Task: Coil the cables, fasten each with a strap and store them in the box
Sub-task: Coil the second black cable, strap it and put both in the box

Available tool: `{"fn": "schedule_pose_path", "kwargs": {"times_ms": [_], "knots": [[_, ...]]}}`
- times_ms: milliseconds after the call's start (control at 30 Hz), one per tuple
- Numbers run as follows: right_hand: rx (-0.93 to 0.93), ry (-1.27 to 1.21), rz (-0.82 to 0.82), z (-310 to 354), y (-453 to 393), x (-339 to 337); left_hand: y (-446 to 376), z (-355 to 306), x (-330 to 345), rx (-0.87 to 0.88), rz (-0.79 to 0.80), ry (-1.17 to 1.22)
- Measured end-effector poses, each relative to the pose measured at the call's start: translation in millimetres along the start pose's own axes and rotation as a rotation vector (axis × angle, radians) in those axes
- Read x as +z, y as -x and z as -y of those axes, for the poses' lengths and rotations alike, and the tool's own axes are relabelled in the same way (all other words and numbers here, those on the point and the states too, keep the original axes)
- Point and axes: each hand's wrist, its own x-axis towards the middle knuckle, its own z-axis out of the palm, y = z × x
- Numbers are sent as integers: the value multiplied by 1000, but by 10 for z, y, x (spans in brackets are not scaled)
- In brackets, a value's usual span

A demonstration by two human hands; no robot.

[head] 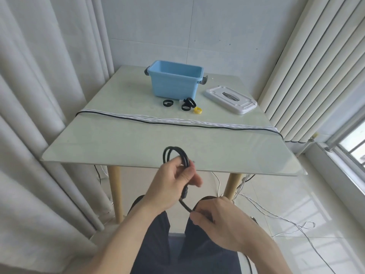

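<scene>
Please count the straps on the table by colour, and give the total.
Black straps: 3
Yellow straps: 1
Total: 4

The place looked like a room in a home, probably a corner by a window rather than a workshop or office. A small pale table [122, 143] on light wooden legs [116, 192] stood against a white tiled wall [177, 26] at the far side. Long white curtains [39, 95] hung down the left, and more pleated drapes [308, 72] fell on the right beside a window sill [339, 169]. The floor [296, 204] was glossy white tile. A blue plastic storage box [173, 84] on the table was of an ordinary household kind.
</scene>
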Motion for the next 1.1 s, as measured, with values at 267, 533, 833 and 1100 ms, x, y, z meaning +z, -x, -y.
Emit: {"fn": "schedule_pose_path", "kwargs": {"times_ms": [267,533,833,1100], "knots": [[97,2,0,6,-20,-8,8,64,67,74,-107,13],[57,-18,34,78,-11,-44,38,60,134,-40,3,8],[21,-197,-72,49,-18,-176,62,85,66,-254,353,-349],[57,-468,-111,-341,-108,-277,59,102,-144,-322,664,-14]]}}
